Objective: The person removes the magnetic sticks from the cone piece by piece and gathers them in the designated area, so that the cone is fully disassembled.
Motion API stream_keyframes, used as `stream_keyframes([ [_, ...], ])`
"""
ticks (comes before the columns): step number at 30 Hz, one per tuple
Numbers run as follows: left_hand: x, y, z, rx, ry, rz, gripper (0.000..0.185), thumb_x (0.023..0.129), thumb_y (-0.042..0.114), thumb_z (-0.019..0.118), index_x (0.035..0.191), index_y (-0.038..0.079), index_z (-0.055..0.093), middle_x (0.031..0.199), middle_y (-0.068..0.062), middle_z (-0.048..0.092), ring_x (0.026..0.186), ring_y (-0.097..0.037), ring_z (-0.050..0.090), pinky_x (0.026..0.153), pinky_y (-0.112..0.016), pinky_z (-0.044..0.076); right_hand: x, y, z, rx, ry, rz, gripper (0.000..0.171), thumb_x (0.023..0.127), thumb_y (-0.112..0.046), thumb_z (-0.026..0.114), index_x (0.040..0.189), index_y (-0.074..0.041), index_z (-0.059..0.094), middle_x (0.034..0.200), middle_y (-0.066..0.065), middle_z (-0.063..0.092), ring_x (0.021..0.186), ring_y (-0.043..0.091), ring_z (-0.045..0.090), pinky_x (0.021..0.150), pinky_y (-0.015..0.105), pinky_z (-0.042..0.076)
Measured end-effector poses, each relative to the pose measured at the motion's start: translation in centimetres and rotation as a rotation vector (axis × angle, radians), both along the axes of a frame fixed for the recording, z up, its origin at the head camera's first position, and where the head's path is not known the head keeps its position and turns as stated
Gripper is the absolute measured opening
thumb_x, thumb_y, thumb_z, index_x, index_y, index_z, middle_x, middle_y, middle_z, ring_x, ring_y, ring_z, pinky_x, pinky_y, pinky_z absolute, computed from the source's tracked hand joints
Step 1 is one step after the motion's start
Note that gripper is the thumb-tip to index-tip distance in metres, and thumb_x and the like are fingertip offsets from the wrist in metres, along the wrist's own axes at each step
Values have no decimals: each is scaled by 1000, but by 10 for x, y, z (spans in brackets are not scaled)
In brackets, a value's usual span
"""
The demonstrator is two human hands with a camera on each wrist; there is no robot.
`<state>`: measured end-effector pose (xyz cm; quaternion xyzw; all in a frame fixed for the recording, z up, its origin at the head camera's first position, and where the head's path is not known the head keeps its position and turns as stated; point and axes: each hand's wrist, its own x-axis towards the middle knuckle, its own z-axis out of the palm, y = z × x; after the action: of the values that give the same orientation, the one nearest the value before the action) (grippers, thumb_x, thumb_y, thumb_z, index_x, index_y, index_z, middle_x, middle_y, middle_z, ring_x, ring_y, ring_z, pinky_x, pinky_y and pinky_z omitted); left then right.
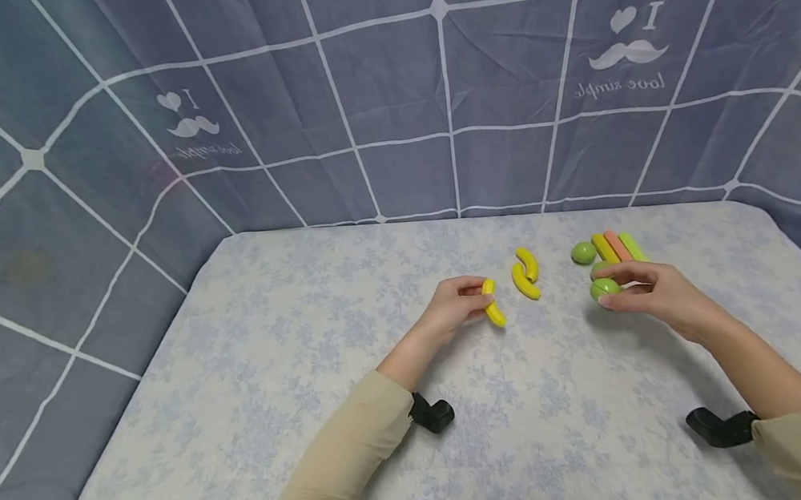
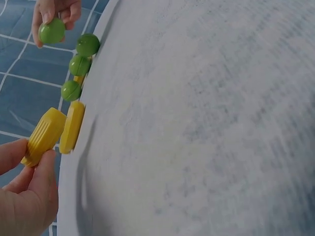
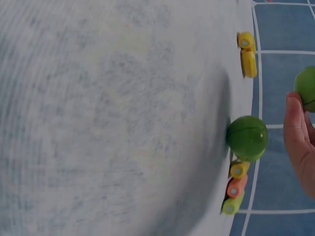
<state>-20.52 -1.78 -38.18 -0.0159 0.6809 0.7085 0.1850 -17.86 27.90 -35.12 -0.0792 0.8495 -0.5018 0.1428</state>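
In the head view my left hand point(image 1: 452, 308) pinches a curved yellow toy banana point(image 1: 493, 305) between thumb and fingers, over the table. Its ridged side shows in the left wrist view, close to another yellow toy banana point(image 2: 72, 128) on the table. Two toy bananas point(image 1: 525, 281) lie just beyond that hand. My right hand point(image 1: 666, 301) grips a shiny green ball point(image 1: 604, 289) with thumb and fingertips. Seen from the left wrist, that held ball point(image 2: 51, 30) is up off the table, beside several other green balls point(image 2: 87, 44).
Behind the right hand lie a yellow stick point(image 1: 604, 247), an orange stick point(image 1: 616, 244) and a light green stick point(image 1: 632, 246), side by side. A patterned cloth covers the table point(image 1: 252, 361). A blue-grey curtain point(image 1: 395, 114) hangs along the back and sides.
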Motion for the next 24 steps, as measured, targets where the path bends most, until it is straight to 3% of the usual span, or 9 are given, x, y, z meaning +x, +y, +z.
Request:
stream_keyframes([
  [5,-5,8,-2,-12,20,4,34,87,-5,60,120,-7,57,89,-3,52,78,-13,56,80,-32,52,4,7,-4,15,70,13,42,85,-16,69,122,0,55,106,-5,52,86,5,56,72,23,50],
  [9,-8,13,-8,-24,38,29,33,86,-6,61,119,-7,58,90,-5,52,80,-14,56,78,-32,53,8,12,-7,74,143,39,42,83,-15,71,118,2,58,101,-12,56,85,3,56,69,22,50],
  [17,-10,24,-16,-128,35,55,29,86,-4,62,115,-5,61,90,-6,54,78,-13,56,71,-27,54,13,19,-17,221,298,133,40,78,-16,77,112,-2,63,102,5,61,82,-1,56,66,23,50],
  [24,-10,37,-13,-161,31,134,29,85,-3,63,114,-4,61,87,-6,54,76,-12,56,69,-25,53,13,23,-25,289,367,146,38,74,-15,79,107,-4,65,101,9,61,78,0,56,62,24,49],
])
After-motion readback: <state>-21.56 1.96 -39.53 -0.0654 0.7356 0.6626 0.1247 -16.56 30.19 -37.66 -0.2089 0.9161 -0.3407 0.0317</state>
